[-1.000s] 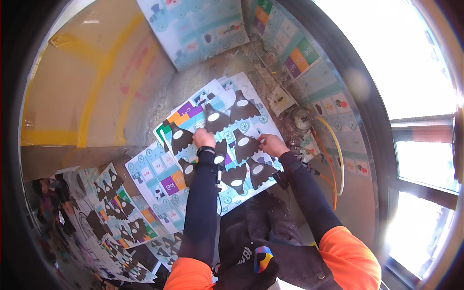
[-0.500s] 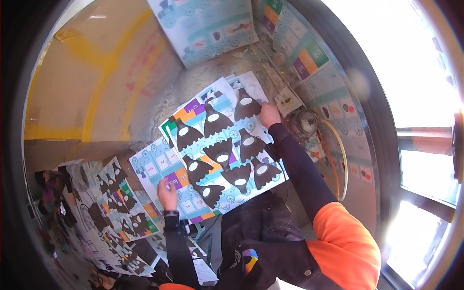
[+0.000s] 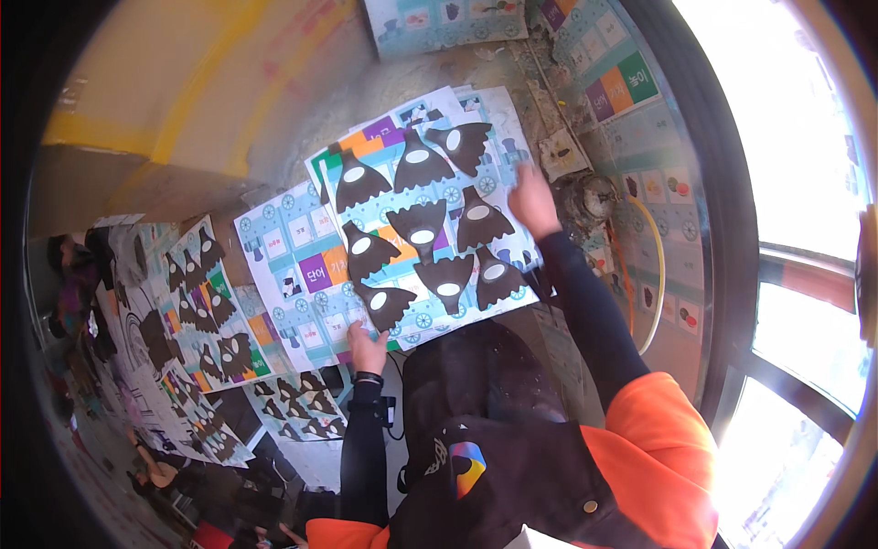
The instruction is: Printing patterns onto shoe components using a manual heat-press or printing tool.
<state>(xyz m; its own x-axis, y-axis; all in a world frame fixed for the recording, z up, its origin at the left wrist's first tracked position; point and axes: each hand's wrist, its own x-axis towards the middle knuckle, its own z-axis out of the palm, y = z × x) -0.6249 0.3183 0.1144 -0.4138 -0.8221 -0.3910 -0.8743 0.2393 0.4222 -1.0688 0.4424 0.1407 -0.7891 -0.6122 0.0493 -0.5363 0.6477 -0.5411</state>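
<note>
Several dark brown cutouts [image 3: 416, 165], flared with scalloped ends and each bearing a white oval, lie spread over a stack of printed sheets [image 3: 315, 302]. My left hand [image 3: 368, 349] is at the stack's lower edge, fingers bent in over the paper; what they pinch, if anything, is too small to make out. At the stack's right edge is my right hand [image 3: 533, 201], its fingers curled and slightly blurred. It sits apart from the tilted cutout [image 3: 465, 146] at the top right, and whatever is inside its fingers is hidden.
A large cardboard box [image 3: 183, 110] with yellow tape stands at the upper left. More sheets with dark cutouts [image 3: 210, 302] lie at the left. On the right are a yellow hose [image 3: 660, 265], a grimy round metal part [image 3: 585, 203] and a printed panel [image 3: 640, 183].
The top-right cutout has turned from upright to tilted, and my right hand has moved off it to the right. My left hand has shifted right along the stack's lower edge. The view has tilted.
</note>
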